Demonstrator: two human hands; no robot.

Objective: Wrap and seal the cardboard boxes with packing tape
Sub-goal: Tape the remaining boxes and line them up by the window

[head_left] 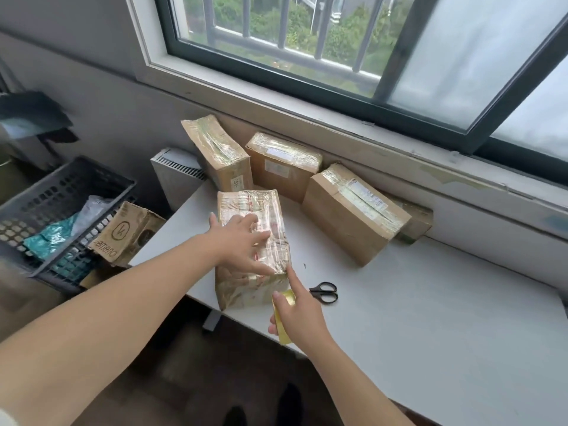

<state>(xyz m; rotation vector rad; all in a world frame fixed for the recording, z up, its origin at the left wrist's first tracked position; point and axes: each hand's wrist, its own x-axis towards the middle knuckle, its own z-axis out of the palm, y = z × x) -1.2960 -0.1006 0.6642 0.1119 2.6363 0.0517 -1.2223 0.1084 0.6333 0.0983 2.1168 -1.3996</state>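
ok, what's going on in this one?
A person is taping a box on the table. The left hand lies flat on the box top, holding it down. The right hand grips a yellow tape roll while its index finger presses at the box's near corner. The box is already heavily wrapped. The scissors lie beside it, untouched, and more taped boxes sit along the wall.

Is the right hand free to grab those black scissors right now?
Probably, though not freely: the scissors lie on open table beside the right hand, nothing between, but that hand holds the yellow tape.
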